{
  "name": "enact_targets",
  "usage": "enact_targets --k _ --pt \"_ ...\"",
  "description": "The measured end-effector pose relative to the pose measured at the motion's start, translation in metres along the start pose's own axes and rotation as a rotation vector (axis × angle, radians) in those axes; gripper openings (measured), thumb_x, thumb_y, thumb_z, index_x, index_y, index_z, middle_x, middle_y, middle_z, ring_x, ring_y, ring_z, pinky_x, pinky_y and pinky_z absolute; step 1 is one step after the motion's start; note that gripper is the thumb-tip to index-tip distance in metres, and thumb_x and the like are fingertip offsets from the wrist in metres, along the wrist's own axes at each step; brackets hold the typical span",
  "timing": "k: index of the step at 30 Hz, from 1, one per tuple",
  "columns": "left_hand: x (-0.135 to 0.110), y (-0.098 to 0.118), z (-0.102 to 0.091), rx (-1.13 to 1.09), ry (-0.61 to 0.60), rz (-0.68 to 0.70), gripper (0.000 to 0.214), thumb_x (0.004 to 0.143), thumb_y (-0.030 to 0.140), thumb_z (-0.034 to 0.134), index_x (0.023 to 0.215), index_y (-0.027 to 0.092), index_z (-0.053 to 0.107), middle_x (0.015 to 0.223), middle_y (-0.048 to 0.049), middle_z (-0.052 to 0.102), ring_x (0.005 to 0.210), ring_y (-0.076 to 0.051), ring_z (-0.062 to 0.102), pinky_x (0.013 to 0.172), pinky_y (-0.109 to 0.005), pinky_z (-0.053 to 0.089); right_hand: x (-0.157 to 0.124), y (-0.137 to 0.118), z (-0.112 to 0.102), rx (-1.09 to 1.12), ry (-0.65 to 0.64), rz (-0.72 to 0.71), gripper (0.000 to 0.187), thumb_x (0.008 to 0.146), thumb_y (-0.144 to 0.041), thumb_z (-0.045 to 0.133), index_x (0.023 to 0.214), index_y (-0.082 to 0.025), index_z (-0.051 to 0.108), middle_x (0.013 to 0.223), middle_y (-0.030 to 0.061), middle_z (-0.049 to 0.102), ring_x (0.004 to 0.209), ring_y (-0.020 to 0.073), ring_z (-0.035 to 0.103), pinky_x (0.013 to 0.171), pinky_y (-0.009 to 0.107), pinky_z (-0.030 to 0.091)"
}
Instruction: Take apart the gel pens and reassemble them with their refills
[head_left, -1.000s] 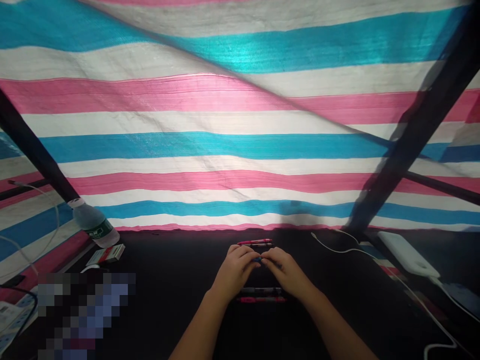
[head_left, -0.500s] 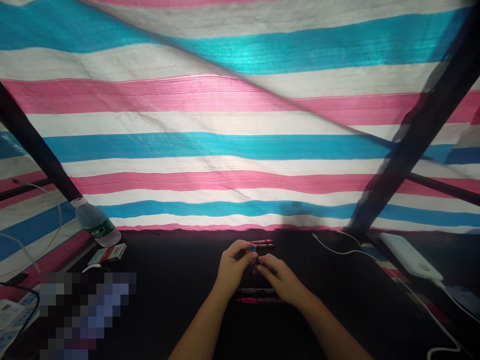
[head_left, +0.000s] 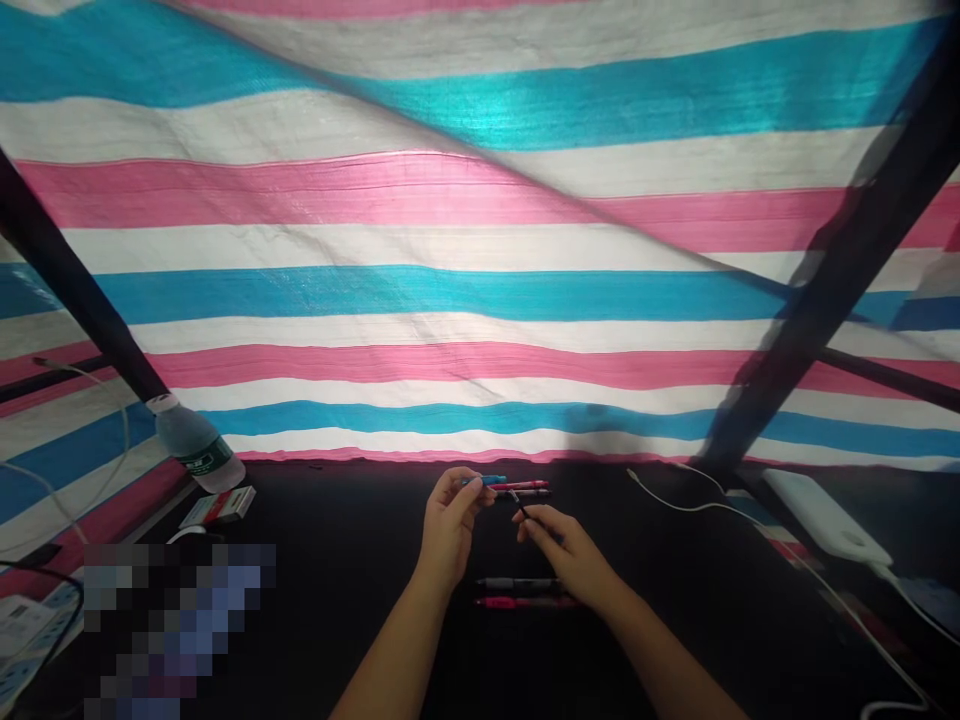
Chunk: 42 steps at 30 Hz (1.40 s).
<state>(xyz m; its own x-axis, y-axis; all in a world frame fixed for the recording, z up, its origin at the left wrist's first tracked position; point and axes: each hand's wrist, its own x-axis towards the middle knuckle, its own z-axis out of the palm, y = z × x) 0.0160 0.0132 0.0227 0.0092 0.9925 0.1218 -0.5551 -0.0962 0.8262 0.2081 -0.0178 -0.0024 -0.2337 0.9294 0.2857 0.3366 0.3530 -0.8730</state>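
Note:
My left hand [head_left: 448, 525] pinches a short blue pen piece [head_left: 493, 480] between thumb and fingers. A slim dark pen piece with a pale tip [head_left: 519, 504] is in the closed fingers of my right hand [head_left: 562, 542], slanting up toward the left. The two pieces are apart. Behind them on the black table lie a pink pen [head_left: 534, 485] and a darker pen [head_left: 534, 493], side by side. Nearer to me lie a black pen [head_left: 514, 583] and another pink pen [head_left: 510, 603], their right ends partly covered by my right wrist.
At the left stand a water bottle [head_left: 196, 445] and a small box [head_left: 229, 505]. A white power bank [head_left: 825, 520] with cables lies at the right. A thin white cable [head_left: 690, 508] crosses the back right of the table [head_left: 337, 600]. Striped sheeting [head_left: 450, 290] hangs behind.
My hands have moved apart from each other, left hand to the left. The blue piece and the dark piece, close together in my fingers before, now show separately.

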Motion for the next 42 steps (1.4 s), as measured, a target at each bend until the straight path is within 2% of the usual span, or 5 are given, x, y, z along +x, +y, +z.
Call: enact_targets --k 15,19,23,30,42 --pt "0.002 -0.001 -0.005 -0.169 -0.016 -0.174 0.029 0.067 0.016 0.085 0.073 0.018 0.057 0.098 -0.0025 0.072 0.089 -0.017 0.071 0.087 -0.030 0.053 0.000 -0.003 0.000 0.049 0.037 0.012 0.033 0.102 -0.046 0.050 0.106 -0.021 0.071 0.087 0.0045 0.073 0.085 0.0234 0.066 0.080 0.034 0.048" --pt "0.001 -0.004 -0.001 -0.141 -0.092 -0.214 0.036 0.066 0.013 0.079 0.095 0.020 0.059 0.095 -0.0032 0.070 0.087 -0.018 0.069 0.084 -0.033 0.052 0.000 -0.002 0.001 0.040 0.034 0.019 0.033 0.102 -0.045 0.050 0.109 -0.021 0.072 0.087 0.0041 0.072 0.083 0.0226 0.065 0.076 0.033 0.048" --pt "0.000 -0.009 0.001 0.005 -0.112 -0.129 0.036 0.070 0.017 0.068 0.106 0.020 0.062 0.076 0.0020 0.058 0.064 -0.012 0.054 0.061 -0.025 0.042 0.000 -0.002 0.001 0.009 0.026 0.003 0.033 0.102 -0.044 0.052 0.108 -0.021 0.074 0.085 0.0035 0.071 0.081 0.0220 0.064 0.073 0.032 0.048" --pt "-0.001 -0.011 -0.006 0.503 -0.158 0.044 0.020 0.081 0.038 0.079 0.086 0.018 0.076 0.080 -0.0011 0.066 0.076 -0.016 0.055 0.072 -0.027 0.042 0.000 -0.007 0.000 -0.039 0.046 -0.059 0.030 0.102 -0.042 0.053 0.103 -0.023 0.077 0.087 0.0043 0.063 0.080 0.0213 0.061 0.071 0.032 0.046" --pt "0.005 -0.008 -0.007 -0.236 0.020 -0.327 0.029 0.071 0.027 0.091 0.094 0.013 0.079 0.095 -0.0083 0.074 0.076 -0.011 0.065 0.071 -0.021 0.054 0.001 -0.001 -0.005 0.090 0.151 -0.001 0.030 0.101 -0.045 0.055 0.104 -0.022 0.075 0.089 0.0046 0.068 0.086 0.0239 0.063 0.079 0.034 0.047"
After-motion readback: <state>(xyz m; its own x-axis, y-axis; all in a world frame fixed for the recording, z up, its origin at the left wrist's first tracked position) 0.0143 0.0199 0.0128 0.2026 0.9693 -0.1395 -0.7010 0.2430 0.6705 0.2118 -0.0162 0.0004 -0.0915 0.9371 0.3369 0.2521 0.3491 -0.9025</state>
